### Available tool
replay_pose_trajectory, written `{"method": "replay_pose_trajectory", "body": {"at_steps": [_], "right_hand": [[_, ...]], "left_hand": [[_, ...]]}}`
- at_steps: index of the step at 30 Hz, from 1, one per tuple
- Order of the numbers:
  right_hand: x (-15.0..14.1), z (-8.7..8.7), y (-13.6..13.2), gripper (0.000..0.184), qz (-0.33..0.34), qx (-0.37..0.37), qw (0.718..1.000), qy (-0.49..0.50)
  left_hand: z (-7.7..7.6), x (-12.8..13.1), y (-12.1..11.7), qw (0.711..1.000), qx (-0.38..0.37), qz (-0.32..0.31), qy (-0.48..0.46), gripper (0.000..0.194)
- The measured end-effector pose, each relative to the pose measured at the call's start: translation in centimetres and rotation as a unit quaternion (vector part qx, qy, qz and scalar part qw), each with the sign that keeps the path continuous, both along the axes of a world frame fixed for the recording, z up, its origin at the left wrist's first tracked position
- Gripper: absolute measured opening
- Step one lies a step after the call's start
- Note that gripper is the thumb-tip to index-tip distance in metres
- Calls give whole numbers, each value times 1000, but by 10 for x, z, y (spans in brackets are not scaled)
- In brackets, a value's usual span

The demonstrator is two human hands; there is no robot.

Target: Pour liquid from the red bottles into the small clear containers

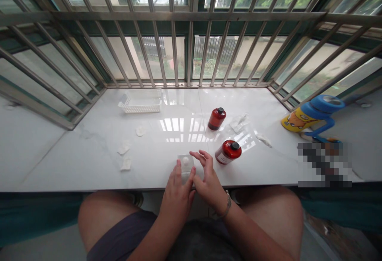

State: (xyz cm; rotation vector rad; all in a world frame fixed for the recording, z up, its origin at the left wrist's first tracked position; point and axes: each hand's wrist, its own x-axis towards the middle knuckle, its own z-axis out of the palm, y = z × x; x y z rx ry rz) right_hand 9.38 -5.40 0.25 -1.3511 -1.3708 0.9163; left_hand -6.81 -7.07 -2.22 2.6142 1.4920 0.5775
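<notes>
White and glossy, the worktop spans the middle of the frame, and just below centre lies a small clear square piece with a pale round lump on it. The left hand flanks it from below, index finger at its left edge, thumb near its lower right corner, the two apart. The right hand has its fingers loosely spread above the right side, pinching nothing that shows; whether any fingertip truly touches the piece I cannot tell. The thumbs lie close together.

Such a smooth surface could let the square skid if one hand pushed harder than the other, and the front edge is near, so a pull downward in the frame might send it off. A sideways drop of the right fingers could smear or dislodge the lump. Right of centre, a red bottle stands just beside that hand; an outward sweep might knock it into the second red bottle farther up. Both black caps are on, which should limit spilling. Thin white scraps at left could drift in a draught.
</notes>
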Motion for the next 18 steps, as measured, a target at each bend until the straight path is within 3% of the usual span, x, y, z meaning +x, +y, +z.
{"method": "replay_pose_trajectory", "body": {"at_steps": [2, 6, 9, 13, 18], "right_hand": [[0, 1, 0, 65, 8, 1, 1000, -11], [-1, -1, 2, 43, -44, 18, 999, -25], [0, 2, 8, 49, -30, 27, 999, -27], [0, 15, 20, 58, 37, -1, 999, -36], [0, 18, 33, 47, 25, 28, 994, -100]], "left_hand": [[-1, 0, 0, 1000, 0, -2, -6, 89], [-3, 0, 1, 1000, -6, 4, -8, 85], [-4, -1, 1, 1000, -9, 4, -9, 81], [-5, -1, 1, 1000, -6, 3, -2, 79], [-5, -1, 1, 1000, 0, 4, -3, 75]]}}
